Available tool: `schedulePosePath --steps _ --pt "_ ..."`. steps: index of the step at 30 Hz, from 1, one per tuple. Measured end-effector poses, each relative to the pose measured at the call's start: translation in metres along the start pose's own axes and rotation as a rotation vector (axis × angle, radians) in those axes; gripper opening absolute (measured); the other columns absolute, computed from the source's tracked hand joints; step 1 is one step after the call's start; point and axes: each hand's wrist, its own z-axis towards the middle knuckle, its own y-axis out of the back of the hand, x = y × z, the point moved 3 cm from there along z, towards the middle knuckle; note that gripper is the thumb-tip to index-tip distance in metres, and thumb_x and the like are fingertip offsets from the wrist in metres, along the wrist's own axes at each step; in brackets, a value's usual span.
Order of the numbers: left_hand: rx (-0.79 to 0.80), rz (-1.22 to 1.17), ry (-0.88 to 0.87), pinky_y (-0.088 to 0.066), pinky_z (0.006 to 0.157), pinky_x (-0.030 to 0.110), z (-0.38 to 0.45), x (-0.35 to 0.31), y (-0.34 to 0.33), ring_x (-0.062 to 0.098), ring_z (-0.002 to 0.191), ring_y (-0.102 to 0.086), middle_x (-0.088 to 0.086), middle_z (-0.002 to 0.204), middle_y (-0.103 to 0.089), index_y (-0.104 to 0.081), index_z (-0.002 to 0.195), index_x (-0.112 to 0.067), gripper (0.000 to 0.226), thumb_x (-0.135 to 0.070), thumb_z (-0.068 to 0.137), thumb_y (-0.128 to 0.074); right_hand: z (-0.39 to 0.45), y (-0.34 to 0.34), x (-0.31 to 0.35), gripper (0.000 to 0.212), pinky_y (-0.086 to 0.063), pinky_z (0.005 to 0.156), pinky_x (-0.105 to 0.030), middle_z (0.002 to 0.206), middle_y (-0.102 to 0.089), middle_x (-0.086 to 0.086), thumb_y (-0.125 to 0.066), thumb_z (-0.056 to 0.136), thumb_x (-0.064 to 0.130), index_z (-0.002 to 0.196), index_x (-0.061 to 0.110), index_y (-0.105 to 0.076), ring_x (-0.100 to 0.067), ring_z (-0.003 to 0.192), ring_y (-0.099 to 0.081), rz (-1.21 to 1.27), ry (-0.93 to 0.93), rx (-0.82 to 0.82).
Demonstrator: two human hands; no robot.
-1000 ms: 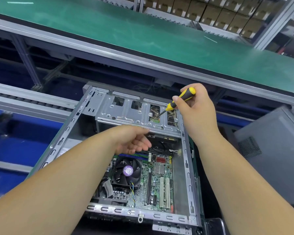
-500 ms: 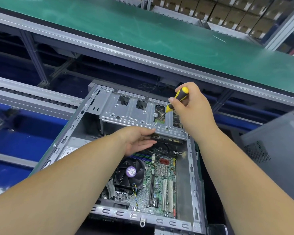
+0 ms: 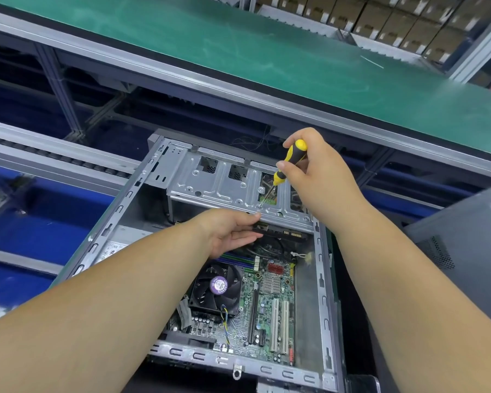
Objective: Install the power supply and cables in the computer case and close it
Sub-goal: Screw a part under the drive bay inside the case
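Right hand (image 3: 321, 177) has its grip wrapped around the yellow and black screwdriver (image 3: 288, 163), fingers curled on the handle and thumb along the side. The shaft slants down and to the left from the grip, and the tip sits on a screw (image 3: 260, 205) at the near edge of the silver drive cage (image 3: 224, 185).

Just below and left of that tip, the left hand (image 3: 230, 231) reaches in under the cage's near edge, palm up, fingers fairly straight and loose. Its fingertips (image 3: 257, 215) touch the cage lip right beside the screw, and the lower fingers lie against a dark flat part (image 3: 278, 232) tucked under the cage. Can't tell if it's actually gripping that part or just propping it up.

Further toward me from the grips, the computer case (image 3: 322, 279) lies on its side with the panel off. Inside are the motherboard (image 3: 272, 302), the black CPU fan (image 3: 217, 286) with a purple sticker, and two white slots. A labelled grey box (image 3: 116, 246), which might be the power supply, peeks out from behind the left forearm at the case's left wall.

Off to the right of the screwdriver hand there's a grey panel with vent holes (image 3: 459, 245). Beyond the case runs a green-topped desk (image 3: 238, 52), with cardboard boxes (image 3: 394, 21) stacked behind it.
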Motion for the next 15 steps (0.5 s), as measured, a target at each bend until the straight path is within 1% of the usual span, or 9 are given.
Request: schedulePosePath --steps 3,8,9,12,14,15 --pt "-0.004 -0.002 -0.006 -0.059 0.062 0.024 0.000 0.000 0.000 0.023 0.077 -0.074 0.011 0.078 -0.075 -0.066 0.091 -0.003 0.017 -0.010 0.079 -0.075 0.000 0.000 0.000 0.023 -0.055 0.073 -0.040 0.091 -0.061 0.007 -0.061 0.095 0.028 0.112 0.033 -0.046 -0.014 0.082 -0.063 0.002 -0.006 0.023" --pt "-0.012 -0.011 -0.005 -0.061 0.063 0.026 0.000 0.000 0.000 0.024 0.076 -0.074 0.012 0.078 -0.075 -0.066 0.089 -0.002 0.015 -0.009 0.080 -0.075 -0.001 -0.002 0.001 0.024 -0.055 0.072 -0.037 0.091 -0.062 0.008 -0.063 0.094 0.026 0.111 0.033 -0.047 -0.013 0.082 -0.064 0.008 0.013 0.028" --pt "-0.013 -0.011 -0.006 -0.061 0.065 0.027 0.000 -0.001 0.000 0.024 0.077 -0.074 0.013 0.081 -0.075 -0.067 0.089 -0.002 0.015 -0.009 0.080 -0.075 0.000 -0.002 0.000 0.025 -0.055 0.072 -0.035 0.091 -0.063 0.009 -0.064 0.093 0.026 0.111 0.033 -0.048 -0.011 0.082 -0.064 0.021 0.011 0.031" --pt "-0.020 -0.007 -0.010 -0.061 0.069 0.028 0.000 -0.001 -0.001 0.025 0.082 -0.073 0.016 0.098 -0.070 -0.066 0.090 -0.002 0.014 -0.009 0.081 -0.075 0.005 -0.002 -0.003 0.026 -0.053 0.070 -0.028 0.091 -0.067 0.015 -0.067 0.091 0.022 0.107 0.035 -0.052 -0.003 0.080 -0.064 0.115 -0.014 0.032" --pt "-0.022 -0.005 -0.011 -0.060 0.070 0.028 -0.001 -0.001 -0.002 0.025 0.082 -0.072 0.016 0.100 -0.069 -0.066 0.090 -0.002 0.014 -0.009 0.082 -0.074 0.008 -0.004 -0.006 0.026 -0.053 0.068 -0.027 0.087 -0.067 0.015 -0.070 0.088 0.025 0.105 0.037 -0.054 -0.004 0.076 -0.063 0.170 -0.050 -0.002" --pt "-0.022 -0.003 -0.012 -0.060 0.071 0.028 -0.001 -0.001 -0.002 0.024 0.081 -0.072 0.016 0.099 -0.069 -0.066 0.089 -0.002 0.013 -0.010 0.082 -0.074 0.010 -0.006 -0.007 0.026 -0.051 0.065 -0.027 0.082 -0.065 0.013 -0.071 0.087 0.028 0.104 0.038 -0.054 -0.007 0.074 -0.062 0.184 -0.074 -0.029"
